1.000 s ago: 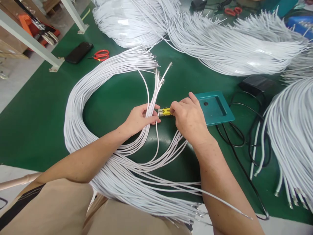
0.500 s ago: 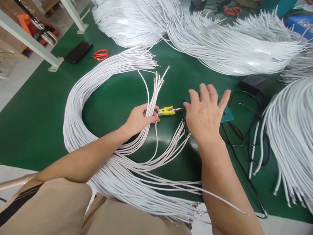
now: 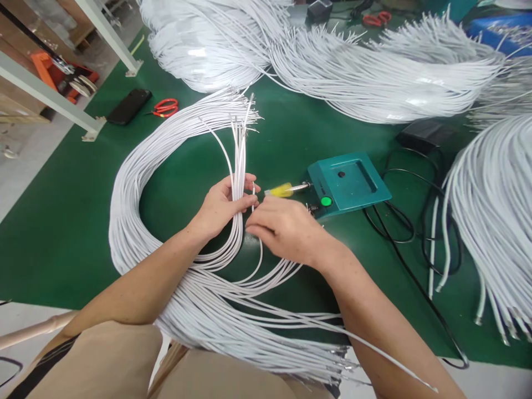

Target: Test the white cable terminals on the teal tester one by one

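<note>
My left hand (image 3: 220, 208) is wrapped round a small bunch of white cables (image 3: 239, 160) whose ends point up. A single cable end (image 3: 253, 194) stands just right of its fingertips. My right hand (image 3: 286, 227) is close beside that cable, fingers curled together; what they hold, if anything, is hidden. Behind the right hand a yellow clip (image 3: 279, 190) sits on a metal rod fixed to a teal box (image 3: 353, 180) with a lit green button (image 3: 326, 201). A large curved bundle of white cables (image 3: 131, 205) lies around and under my left forearm.
Red scissors (image 3: 165, 107) and a black phone (image 3: 129, 106) lie at the left by a metal post. More cable bundles (image 3: 374, 77) cover the back and right. A black adapter (image 3: 424, 136) and black cords (image 3: 394, 249) lie right of the teal box.
My right hand has come left and down from the teal box to beside my left hand, its fingers now drawn in. The left hand and its cables have shifted left, away from the yellow clip.
</note>
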### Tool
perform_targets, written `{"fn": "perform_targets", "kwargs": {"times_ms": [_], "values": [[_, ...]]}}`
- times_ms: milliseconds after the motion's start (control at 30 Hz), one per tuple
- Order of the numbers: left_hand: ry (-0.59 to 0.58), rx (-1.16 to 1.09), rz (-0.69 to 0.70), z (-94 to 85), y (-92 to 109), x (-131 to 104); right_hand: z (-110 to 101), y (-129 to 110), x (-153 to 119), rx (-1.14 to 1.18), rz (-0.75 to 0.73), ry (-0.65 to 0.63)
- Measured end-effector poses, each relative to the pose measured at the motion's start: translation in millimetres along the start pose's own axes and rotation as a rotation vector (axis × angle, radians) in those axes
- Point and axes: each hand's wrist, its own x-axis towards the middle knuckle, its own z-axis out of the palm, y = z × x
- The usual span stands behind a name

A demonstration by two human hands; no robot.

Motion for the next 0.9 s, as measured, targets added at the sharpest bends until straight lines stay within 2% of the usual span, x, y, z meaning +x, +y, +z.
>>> {"fn": "perform_targets", "kwargs": {"times_ms": [100, 167, 233, 333, 367, 400, 533, 600, 667, 700, 800, 900], "values": [[0.013, -0.006, -0.017, 1.1, 2.6, -0.7, 14.6, -11.0, 1.3, -0.081, -0.037, -0.169], [0.021, -0.039, -0.055, 1.8, 5.5, -1.0, 20.4, -16.2, -0.2, -0.158, 0.004, -0.258], [0.031, -0.073, -0.109, 1.9, 8.2, -1.2, 20.2, -21.0, -2.3, -0.159, 0.146, -0.376], [0.023, -0.061, -0.176, 1.2, 9.0, -1.7, 9.1, -23.7, -3.1, 0.023, 0.336, -0.561], [0.010, -0.044, -0.180, 1.0, 8.2, -2.1, 3.8, -22.4, -2.3, 0.108, 0.368, -0.564], [-0.006, -0.026, -0.170, 1.1, 7.1, -2.7, -1.4, -20.1, -0.9, 0.185, 0.407, -0.510], [-0.086, 0.071, -0.050, 3.4, 2.4, -6.1, -12.8, -4.8, 5.8, 0.394, 0.640, 0.029], [-0.152, 0.114, -0.044, 4.6, 2.1, -6.8, -11.0, 2.1, 7.3, 0.439, 0.670, 0.180], [-0.182, 0.106, -0.064, 4.6, 3.5, -5.8, -6.3, 6.6, 7.1, 0.490, 0.674, 0.212], [-0.161, 0.073, -0.068, 4.2, 4.7, -4.8, -3.6, 7.8, 6.7, 0.528, 0.686, 0.201], [-0.024, -0.096, -0.062, 2.3, 9.7, -1.5, 4.8, 7.5, 6.1, 0.704, 0.724, 0.053], [0.002, -0.217, -0.087, 1.9, 14.0, 0.2, 11.4, 3.6, 7.2, 0.840, 0.724, -0.097]]}}
